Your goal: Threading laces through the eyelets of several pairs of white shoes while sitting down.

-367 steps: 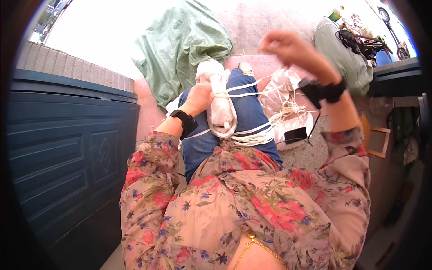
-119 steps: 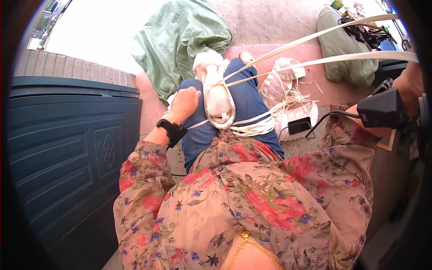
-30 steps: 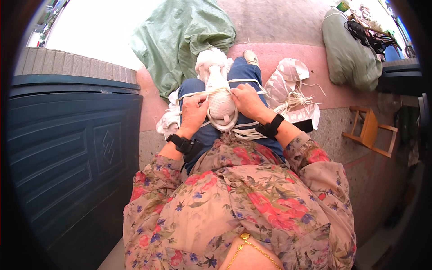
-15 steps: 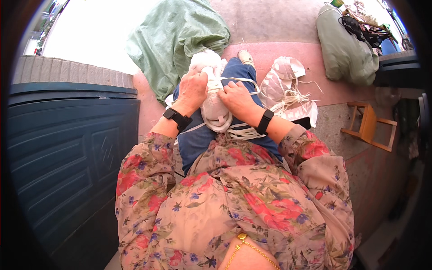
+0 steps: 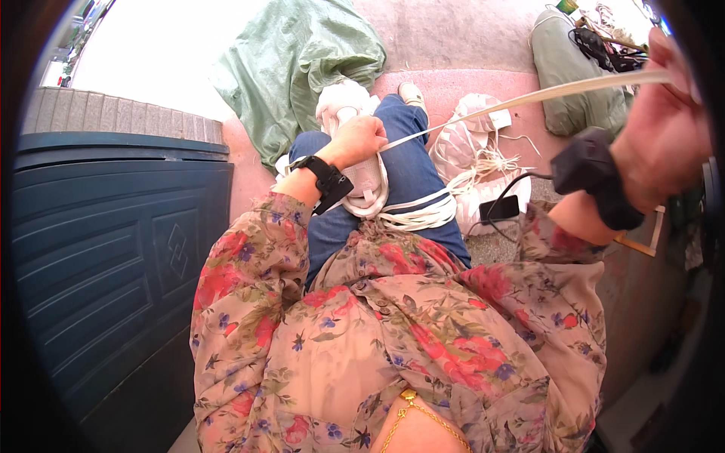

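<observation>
A white lace-up shoe lies across my lap, its toe end toward me. My left hand is closed over its upper at the lacing. From beside those fingers a long flat white shoelace runs taut up to the right. My right hand, raised far out at the right edge and slightly blurred, is closed on that lace. Several loose loops of white lace rest on my thighs beside the shoe. Whether my left fingers also pinch the lace is hidden.
More white shoes with tangled laces lie to the right of my leg. A small black device sits near them. A green sheet spreads ahead, a grey-green bag stands far right, and a blue door is at left.
My right hand has moved from the shoe far out to the right and up, drawing the lace straight. My left hand has shifted slightly right on the shoe.
</observation>
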Available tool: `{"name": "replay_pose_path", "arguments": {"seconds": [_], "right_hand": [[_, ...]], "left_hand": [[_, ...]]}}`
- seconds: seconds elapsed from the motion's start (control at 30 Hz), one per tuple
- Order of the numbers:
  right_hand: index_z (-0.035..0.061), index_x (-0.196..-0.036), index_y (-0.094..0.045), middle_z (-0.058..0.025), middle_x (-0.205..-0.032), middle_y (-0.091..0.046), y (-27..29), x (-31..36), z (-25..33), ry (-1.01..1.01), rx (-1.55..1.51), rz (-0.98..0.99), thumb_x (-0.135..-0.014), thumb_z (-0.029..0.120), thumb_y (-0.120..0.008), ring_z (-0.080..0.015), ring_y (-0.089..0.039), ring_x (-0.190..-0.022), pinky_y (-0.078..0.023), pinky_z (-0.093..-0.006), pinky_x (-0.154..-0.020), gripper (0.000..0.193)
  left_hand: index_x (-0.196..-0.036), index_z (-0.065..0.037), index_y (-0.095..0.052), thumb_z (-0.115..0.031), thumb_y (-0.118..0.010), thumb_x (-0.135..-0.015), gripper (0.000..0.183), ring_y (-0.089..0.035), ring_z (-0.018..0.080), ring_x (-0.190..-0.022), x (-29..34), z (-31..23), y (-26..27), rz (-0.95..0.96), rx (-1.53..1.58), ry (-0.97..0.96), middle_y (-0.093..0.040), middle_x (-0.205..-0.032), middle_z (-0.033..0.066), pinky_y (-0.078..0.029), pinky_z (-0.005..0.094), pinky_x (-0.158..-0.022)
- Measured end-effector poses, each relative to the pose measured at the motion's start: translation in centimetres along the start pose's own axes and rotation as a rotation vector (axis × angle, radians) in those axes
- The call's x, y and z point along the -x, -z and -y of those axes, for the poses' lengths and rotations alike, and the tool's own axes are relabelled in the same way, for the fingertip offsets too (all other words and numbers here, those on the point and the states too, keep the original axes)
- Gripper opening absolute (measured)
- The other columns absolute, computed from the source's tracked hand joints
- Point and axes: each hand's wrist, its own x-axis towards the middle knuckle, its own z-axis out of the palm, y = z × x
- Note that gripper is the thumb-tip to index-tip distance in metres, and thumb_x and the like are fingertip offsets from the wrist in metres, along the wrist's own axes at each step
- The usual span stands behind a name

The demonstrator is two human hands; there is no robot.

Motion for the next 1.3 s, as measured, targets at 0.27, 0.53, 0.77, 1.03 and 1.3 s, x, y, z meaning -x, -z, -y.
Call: {"name": "replay_pose_path", "arguments": {"seconds": [0.27, 0.53, 0.77, 1.03, 1.3], "right_hand": [[0.0111, -0.083, -0.053, 0.0071, -0.059, -0.041, -7.4, 14.3, -9.4, -1.201, -0.027, 0.476, -0.087, 0.029, -0.055, -0.0019, -0.035, -0.046, -0.027, -0.0166, -0.039, 0.018], [-0.0008, -0.092, -0.062, -0.0138, -0.071, -0.062, -12.3, 27.6, -14.3, -1.083, 0.101, 0.817, -0.079, 0.014, -0.052, -0.0231, -0.061, -0.065, -0.047, -0.034, -0.061, 0.022], [0.0007, -0.079, -0.054, -0.0144, -0.066, -0.061, -14.4, 28.1, -13.9, -0.197, 0.825, 1.104, -0.071, 0.011, -0.056, -0.0233, -0.064, -0.064, -0.05, -0.0311, -0.052, 0.013], [0.0067, -0.088, -0.051, 0.0063, -0.062, -0.042, -8.1, 17.9, -11.9, -1.32, -0.451, 0.781, -0.089, 0.018, -0.048, -0.0051, -0.041, -0.053, -0.035, -0.02, -0.051, 0.012], [0.0069, -0.081, -0.043, 0.0062, -0.051, -0.025, 8.5, 5.3, -4.1, -0.691, -1.262, 0.119, -0.094, 0.013, -0.033, -0.0041, -0.02, -0.039, -0.017, -0.0222, -0.042, 0.017]], "left_hand": [[-0.101, -0.005, -0.056, -0.011, -0.054, -0.08, 0.022, -0.051, 0.0295, -0.091, 6.1, 3.7, 2.7, -0.191, -0.17, 0.109, -0.062, -0.086, 0.0113, -0.041, 0.0373, -0.08], [-0.112, -0.004, -0.051, -0.009, -0.058, -0.077, 0.036, -0.056, 0.0227, -0.066, 7.1, 5.4, 3.0, -0.16, 0.126, 0.149, -0.059, -0.071, 0.0103, -0.045, 0.0343, -0.065], [-0.117, 0.0, -0.048, -0.008, -0.055, -0.082, 0.036, -0.05, 0.0059, -0.069, 7.6, 3.5, 3.8, -0.199, 0.611, 0.38, -0.054, -0.073, -0.0005, -0.041, 0.0198, -0.066], [-0.116, -0.001, -0.047, -0.009, -0.052, -0.082, 0.035, -0.047, 0.0053, -0.063, 7.8, 3.2, 4.6, -0.2, 0.858, 0.463, -0.056, -0.073, 0.0005, -0.039, 0.0202, -0.06], [-0.093, 0.002, -0.06, -0.006, -0.051, -0.079, 0.018, -0.054, 0.0121, -0.071, 6.0, 5.1, 0.5, -0.349, 0.025, 0.179, -0.059, -0.075, 0.0031, -0.044, 0.0244, -0.07]]}}
